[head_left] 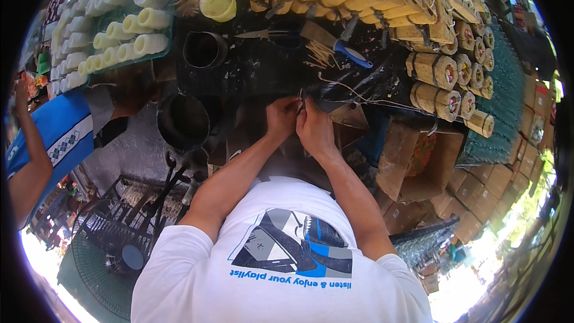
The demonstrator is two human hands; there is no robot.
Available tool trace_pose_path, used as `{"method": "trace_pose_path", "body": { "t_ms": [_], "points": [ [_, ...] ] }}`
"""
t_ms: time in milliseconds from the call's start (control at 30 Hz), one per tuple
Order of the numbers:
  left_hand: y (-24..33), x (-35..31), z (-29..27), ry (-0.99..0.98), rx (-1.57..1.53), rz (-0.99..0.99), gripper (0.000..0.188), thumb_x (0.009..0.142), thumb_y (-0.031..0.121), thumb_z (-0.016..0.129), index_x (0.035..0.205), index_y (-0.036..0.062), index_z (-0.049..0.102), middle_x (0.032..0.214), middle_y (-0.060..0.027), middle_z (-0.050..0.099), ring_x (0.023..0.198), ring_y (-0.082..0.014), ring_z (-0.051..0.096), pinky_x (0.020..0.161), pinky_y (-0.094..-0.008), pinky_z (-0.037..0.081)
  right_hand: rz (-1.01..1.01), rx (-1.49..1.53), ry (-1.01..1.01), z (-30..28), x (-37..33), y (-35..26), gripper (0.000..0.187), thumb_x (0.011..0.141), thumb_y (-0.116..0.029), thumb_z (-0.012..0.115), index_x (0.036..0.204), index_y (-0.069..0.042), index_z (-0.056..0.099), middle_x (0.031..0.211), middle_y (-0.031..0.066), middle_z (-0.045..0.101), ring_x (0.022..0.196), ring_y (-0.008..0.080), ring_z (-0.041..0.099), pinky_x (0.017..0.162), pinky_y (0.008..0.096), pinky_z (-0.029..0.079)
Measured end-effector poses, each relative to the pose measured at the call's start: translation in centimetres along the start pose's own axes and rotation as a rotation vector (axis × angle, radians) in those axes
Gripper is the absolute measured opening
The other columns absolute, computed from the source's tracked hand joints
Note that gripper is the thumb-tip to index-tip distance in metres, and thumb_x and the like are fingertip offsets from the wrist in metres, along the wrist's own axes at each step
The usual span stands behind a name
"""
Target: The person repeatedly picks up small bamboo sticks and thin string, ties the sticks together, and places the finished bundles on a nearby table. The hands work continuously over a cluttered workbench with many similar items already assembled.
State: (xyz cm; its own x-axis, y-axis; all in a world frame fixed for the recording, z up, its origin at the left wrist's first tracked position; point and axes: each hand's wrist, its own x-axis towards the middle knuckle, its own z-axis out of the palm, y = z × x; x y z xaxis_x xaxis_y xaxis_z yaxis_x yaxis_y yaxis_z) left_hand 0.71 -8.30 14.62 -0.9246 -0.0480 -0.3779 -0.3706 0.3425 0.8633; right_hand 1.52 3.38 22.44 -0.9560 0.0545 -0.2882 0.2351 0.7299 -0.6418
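Observation:
My left hand (pixel 282 117) and my right hand (pixel 315 127) meet at the near edge of the dark worktable (pixel 257 72). Both sets of fingers are closed in a pinch around a small, thin dark piece (pixel 302 97), too small to name. A pale string (pixel 353 91) trails over the table to the right of my hands. Beyond them lie a wide-bladed knife with a blue handle (pixel 353 55), a bunch of thin sticks (pixel 323 54) and dark-handled scissors (pixel 281 34).
Bamboo pieces (pixel 431 70) with strings are stacked at the far right. A dark pitcher (pixel 204 49), a large pot (pixel 184 121) and a yellow cup (pixel 218 3) stand left. White cups (pixel 150 44) fill a green tray. An open carton (pixel 391 161), a fan (pixel 110 257) and another person's blue sleeve (pixel 54 143) flank me.

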Motion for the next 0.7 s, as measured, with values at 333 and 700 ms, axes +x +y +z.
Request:
{"method": "trace_pose_path", "body": {
  "t_ms": [333, 700],
  "points": [
    [0.2, 0.0, 0.1, 0.017, -0.023, 0.001, 0.021, 0.088, 0.014, 0.076, 0.104, 0.0005, 0.079, 0.096, -0.0233, 0.076, 0.085, -0.0335, 0.076, 0.075, -0.039, 0.057, 0.006, -0.023, -0.028, 0.1, 0.2, 0.0, 0.042, 0.093, -0.01, 0.054, 0.127, 0.014, 0.06, 0.092, 0.0334, 0.069, 0.083, 0.0504, 0.069, 0.074, 0.0575, 0.055],
    [-0.3, 0.0, 0.3, 0.023, -0.064, -0.024, 0.023, 0.087, 0.015, 0.078, 0.105, 0.0006, 0.079, 0.095, -0.0244, 0.076, 0.085, -0.0332, 0.077, 0.075, -0.0383, 0.057, -0.043, -0.063, 0.011, 0.3, 0.1, 0.0, 0.042, 0.097, -0.014, 0.053, 0.128, 0.015, 0.058, 0.082, 0.031, 0.07, 0.078, 0.0484, 0.07, 0.071, 0.0568, 0.056]
  ]
}}
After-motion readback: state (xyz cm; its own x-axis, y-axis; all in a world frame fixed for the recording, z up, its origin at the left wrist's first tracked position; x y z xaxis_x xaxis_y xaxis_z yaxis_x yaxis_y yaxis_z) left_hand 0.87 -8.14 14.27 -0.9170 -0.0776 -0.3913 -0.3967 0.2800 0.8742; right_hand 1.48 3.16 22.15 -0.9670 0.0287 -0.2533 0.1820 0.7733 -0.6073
